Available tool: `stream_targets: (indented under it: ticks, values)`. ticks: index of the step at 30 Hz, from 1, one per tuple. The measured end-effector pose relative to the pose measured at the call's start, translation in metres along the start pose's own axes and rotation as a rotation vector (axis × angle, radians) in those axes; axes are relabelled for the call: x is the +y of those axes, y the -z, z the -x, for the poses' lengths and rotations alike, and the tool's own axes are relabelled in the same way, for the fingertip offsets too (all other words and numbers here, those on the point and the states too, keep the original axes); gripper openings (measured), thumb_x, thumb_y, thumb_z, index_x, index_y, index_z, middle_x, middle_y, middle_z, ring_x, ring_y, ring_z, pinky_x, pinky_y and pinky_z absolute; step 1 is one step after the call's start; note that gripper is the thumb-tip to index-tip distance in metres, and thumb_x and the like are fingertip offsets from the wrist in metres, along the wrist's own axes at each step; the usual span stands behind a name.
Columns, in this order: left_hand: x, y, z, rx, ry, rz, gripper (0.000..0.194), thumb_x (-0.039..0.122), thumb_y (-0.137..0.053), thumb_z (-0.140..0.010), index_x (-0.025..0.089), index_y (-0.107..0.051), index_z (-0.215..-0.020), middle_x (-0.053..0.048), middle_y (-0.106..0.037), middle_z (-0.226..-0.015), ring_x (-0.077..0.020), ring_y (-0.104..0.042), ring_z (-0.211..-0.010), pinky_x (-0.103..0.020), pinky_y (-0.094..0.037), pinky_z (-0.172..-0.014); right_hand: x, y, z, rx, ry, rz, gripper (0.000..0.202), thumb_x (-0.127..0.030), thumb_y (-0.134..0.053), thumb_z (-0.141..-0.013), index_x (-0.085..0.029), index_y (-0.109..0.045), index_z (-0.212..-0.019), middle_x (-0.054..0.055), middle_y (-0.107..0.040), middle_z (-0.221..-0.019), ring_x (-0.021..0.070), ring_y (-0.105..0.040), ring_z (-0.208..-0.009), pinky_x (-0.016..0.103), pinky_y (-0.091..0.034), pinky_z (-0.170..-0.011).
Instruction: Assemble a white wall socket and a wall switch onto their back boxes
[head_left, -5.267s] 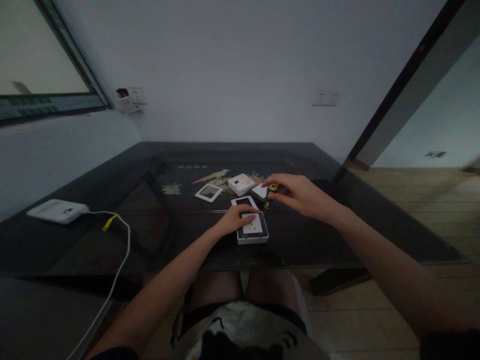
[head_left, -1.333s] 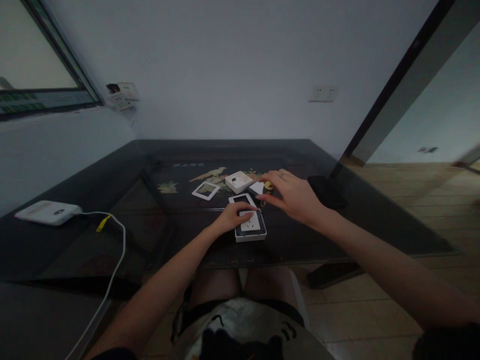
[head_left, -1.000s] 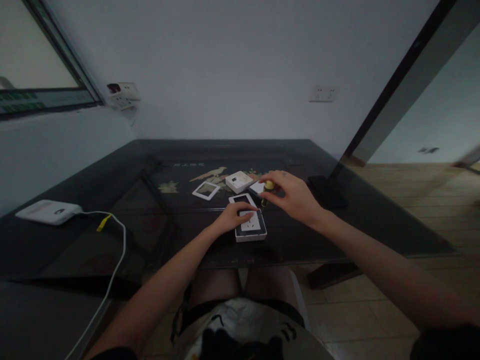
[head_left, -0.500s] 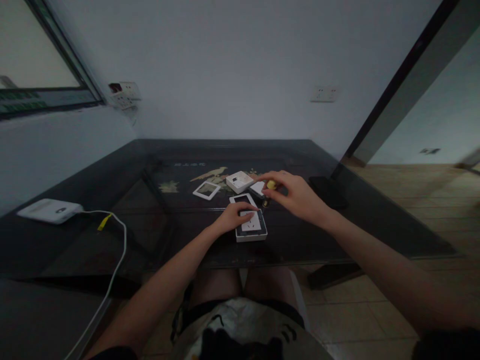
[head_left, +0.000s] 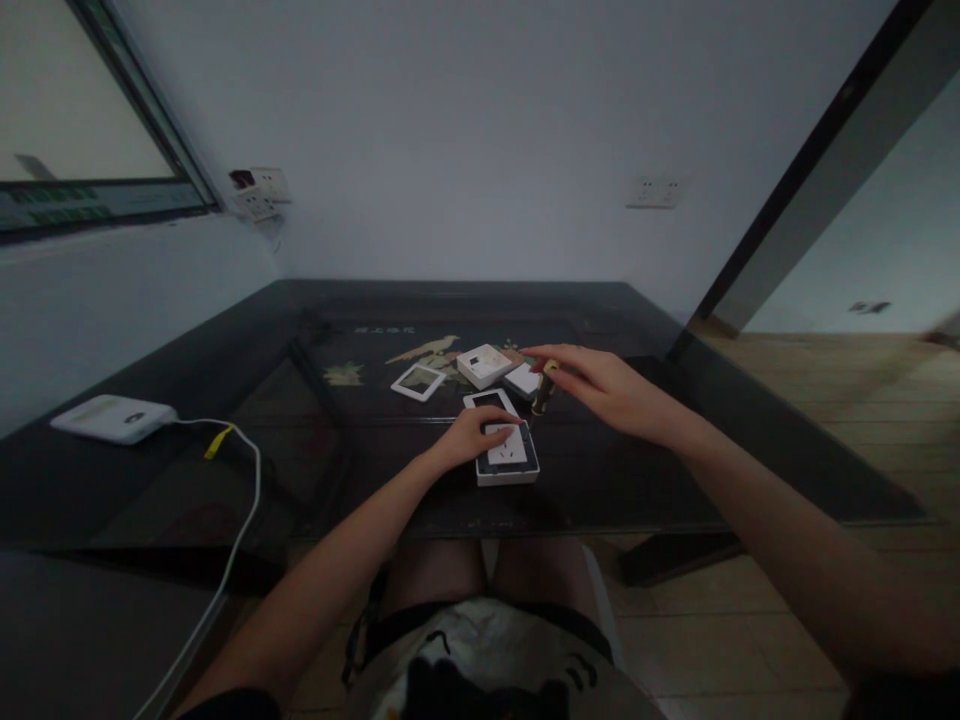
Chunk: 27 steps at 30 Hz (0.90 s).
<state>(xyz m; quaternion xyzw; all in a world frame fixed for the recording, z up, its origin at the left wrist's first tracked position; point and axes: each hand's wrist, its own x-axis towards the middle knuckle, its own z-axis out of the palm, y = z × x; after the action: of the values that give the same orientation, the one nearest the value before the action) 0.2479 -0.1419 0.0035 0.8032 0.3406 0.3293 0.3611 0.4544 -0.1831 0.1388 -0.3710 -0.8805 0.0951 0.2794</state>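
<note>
A socket panel (head_left: 507,452) sits in a white box near the table's front edge. My left hand (head_left: 472,437) lies on it, with fingers and thumb closed over its upper left part. To the right and farther back, my right hand (head_left: 592,378) has its fingertips around a screwdriver (head_left: 541,392) with a yellow and black handle. The screwdriver slants downward over the table, beside a small white-topped piece (head_left: 523,379). A white frame (head_left: 490,401) lies just behind the socket panel.
Farther back are an open white box (head_left: 484,365) and another white frame (head_left: 418,382). On the dark table (head_left: 600,490), a white device (head_left: 112,418) with a cable lies at the left. Wall sockets (head_left: 655,191) are behind.
The screwdriver in my right hand has tilted, showing more of its length. The whole view has shifted slightly. My left hand stays on the socket panel.
</note>
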Motion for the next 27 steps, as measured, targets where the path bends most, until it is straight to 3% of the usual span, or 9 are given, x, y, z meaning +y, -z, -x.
stream_targets:
  ticks: [2,7,11,16,19,23,27]
  values:
    - [-0.001,0.0,0.0,0.005,0.005,-0.004,0.026,0.025,-0.058,-0.083,0.014,-0.069,-0.104,-0.008,-0.071,-0.104,-0.0199,-0.064,-0.097,-0.027,-0.046,-0.087,0.002,-0.002,0.0,0.052,-0.001,0.006,0.027,-0.026,-0.045,-0.093,-0.021,-0.059,-0.115,0.006,-0.068,-0.104,0.0191,-0.063,-0.089,0.032,-0.048,-0.078]
    - [-0.003,-0.001,0.0,0.012,0.008,-0.009,0.026,0.025,-0.058,-0.083,0.015,-0.069,-0.104,-0.007,-0.071,-0.104,-0.019,-0.064,-0.096,-0.027,-0.046,-0.088,0.009,-0.021,0.001,0.277,-0.009,0.32,0.025,-0.041,-0.053,-0.089,-0.019,-0.065,-0.09,0.007,-0.068,-0.085,0.0218,-0.061,-0.083,0.031,-0.044,-0.07]
    - [-0.004,-0.001,-0.001,0.006,0.015,-0.003,0.027,0.025,-0.058,-0.083,0.014,-0.069,-0.104,-0.008,-0.071,-0.104,-0.0197,-0.064,-0.097,-0.028,-0.046,-0.088,0.007,-0.021,-0.002,0.22,-0.061,0.356,0.03,-0.042,-0.049,-0.091,-0.017,-0.064,-0.099,0.01,-0.068,-0.09,0.0236,-0.061,-0.086,0.032,-0.046,-0.07]
    - [-0.003,0.0,-0.001,0.001,0.004,0.001,0.027,0.026,-0.058,-0.083,0.015,-0.069,-0.105,-0.008,-0.071,-0.104,-0.0194,-0.064,-0.097,-0.027,-0.047,-0.087,0.001,-0.005,-0.002,0.064,-0.03,0.09,0.039,-0.025,-0.042,-0.094,-0.02,-0.049,-0.131,0.009,-0.066,-0.115,0.0214,-0.061,-0.098,0.035,-0.047,-0.082]
    - [-0.002,0.0,0.0,-0.001,-0.002,0.007,0.027,0.027,-0.059,-0.083,0.015,-0.069,-0.105,-0.007,-0.071,-0.105,-0.0194,-0.064,-0.097,-0.027,-0.046,-0.089,0.0,-0.005,-0.001,0.08,-0.011,0.027,0.032,-0.025,-0.048,-0.091,-0.021,-0.056,-0.122,0.007,-0.068,-0.11,0.0197,-0.062,-0.091,0.032,-0.048,-0.078]
    - [-0.001,-0.001,0.0,0.004,0.005,-0.011,0.028,0.028,-0.058,-0.083,0.015,-0.069,-0.106,-0.007,-0.071,-0.104,-0.0195,-0.064,-0.096,-0.028,-0.047,-0.087,0.003,-0.018,0.0,0.235,-0.004,0.249,0.02,-0.036,-0.057,-0.087,-0.018,-0.065,-0.092,0.007,-0.067,-0.086,0.0221,-0.059,-0.084,0.032,-0.045,-0.072]
    - [-0.001,-0.001,-0.001,0.009,0.003,-0.005,0.028,0.027,-0.059,-0.083,0.015,-0.069,-0.105,-0.008,-0.071,-0.103,-0.0196,-0.064,-0.095,-0.028,-0.047,-0.087,0.001,-0.023,0.0,0.23,-0.035,0.353,0.028,-0.042,-0.052,-0.089,-0.017,-0.064,-0.095,0.009,-0.067,-0.086,0.0237,-0.059,-0.084,0.033,-0.045,-0.07]
